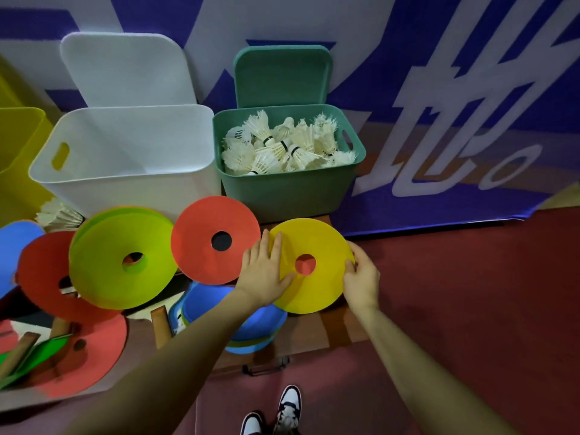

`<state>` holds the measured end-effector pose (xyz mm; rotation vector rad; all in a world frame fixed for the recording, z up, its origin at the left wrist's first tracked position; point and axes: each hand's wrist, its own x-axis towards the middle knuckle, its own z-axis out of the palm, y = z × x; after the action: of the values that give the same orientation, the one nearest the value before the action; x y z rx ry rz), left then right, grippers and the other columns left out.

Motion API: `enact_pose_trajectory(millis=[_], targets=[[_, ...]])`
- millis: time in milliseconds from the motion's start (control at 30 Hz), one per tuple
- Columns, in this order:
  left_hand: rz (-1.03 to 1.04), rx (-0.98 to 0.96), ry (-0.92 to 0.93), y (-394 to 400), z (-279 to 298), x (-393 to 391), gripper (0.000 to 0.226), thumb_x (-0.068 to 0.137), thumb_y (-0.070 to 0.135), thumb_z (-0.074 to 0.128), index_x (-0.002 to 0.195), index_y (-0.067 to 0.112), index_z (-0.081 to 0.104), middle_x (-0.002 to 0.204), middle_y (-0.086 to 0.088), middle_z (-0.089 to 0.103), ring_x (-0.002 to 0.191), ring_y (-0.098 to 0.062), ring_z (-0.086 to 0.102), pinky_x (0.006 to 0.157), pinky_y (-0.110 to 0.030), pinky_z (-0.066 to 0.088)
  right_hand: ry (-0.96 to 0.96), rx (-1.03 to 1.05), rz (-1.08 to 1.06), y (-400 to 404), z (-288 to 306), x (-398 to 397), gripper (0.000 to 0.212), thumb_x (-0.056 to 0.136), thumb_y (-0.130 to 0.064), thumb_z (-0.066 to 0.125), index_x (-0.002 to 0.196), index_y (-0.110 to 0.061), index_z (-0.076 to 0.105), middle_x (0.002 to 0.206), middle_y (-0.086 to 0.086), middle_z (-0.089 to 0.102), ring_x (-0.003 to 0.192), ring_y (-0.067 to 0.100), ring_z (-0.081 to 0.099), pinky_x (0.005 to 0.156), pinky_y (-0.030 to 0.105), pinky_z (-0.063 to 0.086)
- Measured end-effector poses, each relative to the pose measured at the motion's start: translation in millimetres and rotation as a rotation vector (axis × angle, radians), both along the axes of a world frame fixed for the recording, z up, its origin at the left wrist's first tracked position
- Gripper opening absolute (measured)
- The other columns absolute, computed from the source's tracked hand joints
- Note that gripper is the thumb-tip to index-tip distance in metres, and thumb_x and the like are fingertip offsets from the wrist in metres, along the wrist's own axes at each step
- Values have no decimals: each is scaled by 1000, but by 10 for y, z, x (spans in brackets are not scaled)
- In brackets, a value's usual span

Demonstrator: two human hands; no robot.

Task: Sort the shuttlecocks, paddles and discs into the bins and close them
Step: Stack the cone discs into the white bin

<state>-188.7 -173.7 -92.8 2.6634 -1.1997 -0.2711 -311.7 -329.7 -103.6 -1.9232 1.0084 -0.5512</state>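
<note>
Both hands clasp the yellow disc (317, 277): left hand (263, 271) flat-fingered on top, right hand (361, 281) pinching its rim (keep it level toward the white bin (125, 171)).

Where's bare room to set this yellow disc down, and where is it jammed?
The white bin looks empty inside, beside the green bin heaped with shuttlecocks. Bare red floor lies right of the yellow disc held by both hands. Left is crowded: overlapping discs, paddle handles.
</note>
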Motion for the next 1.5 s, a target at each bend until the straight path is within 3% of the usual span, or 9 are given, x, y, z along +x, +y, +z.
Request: enact_pose_trajectory(millis=[200, 433, 667, 833, 933, 1033, 1167, 1367, 1500], targets=[[68, -157, 13, -102, 162, -25, 86, 90, 52, 47, 150, 14, -2, 151, -16, 20, 132, -33, 29, 103, -42, 25, -170, -13, -64, -45, 245, -135, 40, 94, -3, 47, 129, -20, 55, 126, 3, 60, 114, 20, 57, 96, 38, 48], [90, -304, -42, 37, 399, 149, 79, 84, 31, 65, 145, 1, 25, 115, -23, 46, 99, -39, 46, 79, -44, 39, -247, 44, -15, 51, 455, 85, 35, 94, -4, 50, 125, -18, 58, 113, 7, 66, 102, 21, 62, 86, 38, 52], [284, -190, -49, 579, 390, 592, 80, 81, 15, 68, 145, 0, 23, 119, -29, 44, 100, -44, 46, 81, -48, 39, -162, 153, 223, 421, 498, 774, 37, 89, 3, 53, 124, -10, 56, 97, 5, 64, 90, 23, 64, 77, 37, 53], [375, -133, -24, 876, 212, 958, 77, 77, -4, 59, 144, -4, 22, 119, -34, 42, 101, -50, 45, 82, -51, 39, -35, 201, 284, 687, 407, 1206, 30, 87, 7, 53, 116, -2, 54, 95, 10, 60, 83, 19, 59, 60, 16, 46], [383, -94, -2, 976, 106, 1107, 78, 77, -3, 56, 146, -1, 20, 124, -32, 39, 107, -48, 42, 86, -49, 37, 43, 154, 282, 787, 289, 1384, 14, 86, 6, 54, 98, -2, 56, 91, 6, 57, 87, 22, 56, 68, 25, 44], [388, -13, -25, 1032, 14, 1174, 90, 62, 6, 74, 141, 0, 33, 125, -32, 44, 102, -48, 49, 82, -50, 45, 70, 39, 266, 810, 146, 1461, 13, 86, 3, 56, 92, -8, 59, 104, 9, 53, 92, 21, 53, 80, 30, 43], [413, -7, 106, 1085, -78, 1141, 95, 84, 30, 64, 150, 15, -3, 147, -20, 23, 129, -40, 31, 101, -44, 29, 30, 111, 286, 803, 89, 1428, 18, 92, -1, 51, 104, -13, 56, 107, 6, 52, 96, 20, 53, 82, 31, 43], [386, -125, 140, 1098, -49, 1111, 85, 89, 16, 56, 150, 12, -3, 131, -18, 35, 113, -38, 39, 92, -39, 31, 16, 208, 302, 831, 88, 1383, 53, 94, -2, 50, 141, -21, 37, 101, 14, 61, 93, 22, 58, 85, 37, 49], [324, -259, 131, 1080, 99, 1065, 82, 88, 9, 56, 149, 10, 2, 124, -21, 35, 99, -41, 44, 82, -39, 36, -95, 179, 244, 825, 211, 1270, 41, 95, -2, 48, 133, -16, 50, 106, 10, 65, 94, 17, 61, 76, 13, 49]])
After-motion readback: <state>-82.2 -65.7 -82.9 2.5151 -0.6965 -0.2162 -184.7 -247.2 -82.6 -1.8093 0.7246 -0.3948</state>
